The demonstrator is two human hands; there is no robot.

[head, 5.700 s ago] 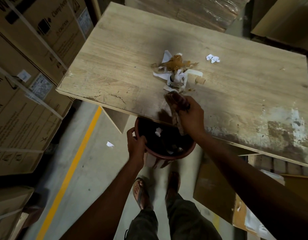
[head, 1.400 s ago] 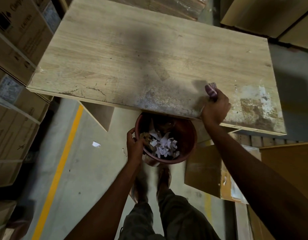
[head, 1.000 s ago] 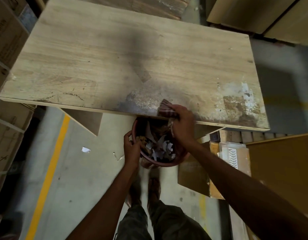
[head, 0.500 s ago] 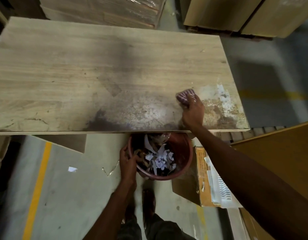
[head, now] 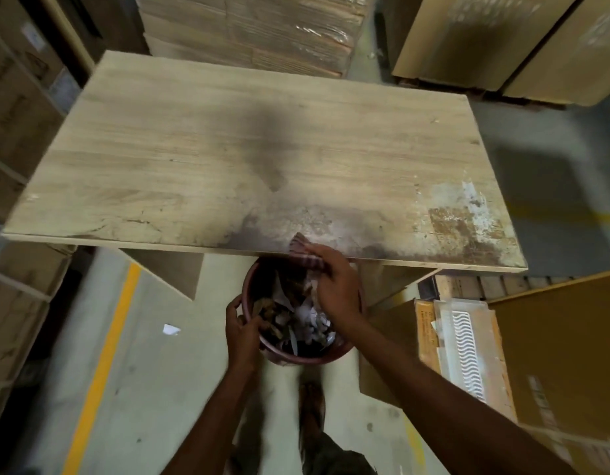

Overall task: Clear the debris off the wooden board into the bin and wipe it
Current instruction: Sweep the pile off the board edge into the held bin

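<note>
The wooden board point(head: 228, 156) lies flat before me, bare of debris, with a dark smear near its front edge and a white and brown stain at the front right corner. My right hand point(head: 336, 286) holds a striped cloth point(head: 301, 250) at the board's front edge, just above the bin. My left hand point(head: 241, 332) grips the left rim of the reddish-brown bin point(head: 337, 354), held below the board's edge. White paper scraps and brown bits point(head: 303, 320) fill the bin.
Stacked cardboard boxes point(head: 19, 108) stand at the left, wrapped cartons point(head: 255, 32) behind the board, and flat boxes point(head: 543, 341) at the right. A yellow floor line point(head: 104, 354) runs on the left. One white paper scrap point(head: 170, 329) lies on the floor.
My right hand has dragged the cloth from the stained right part of the board left and back to the front edge over the bin. The bin stays under the edge.
</note>
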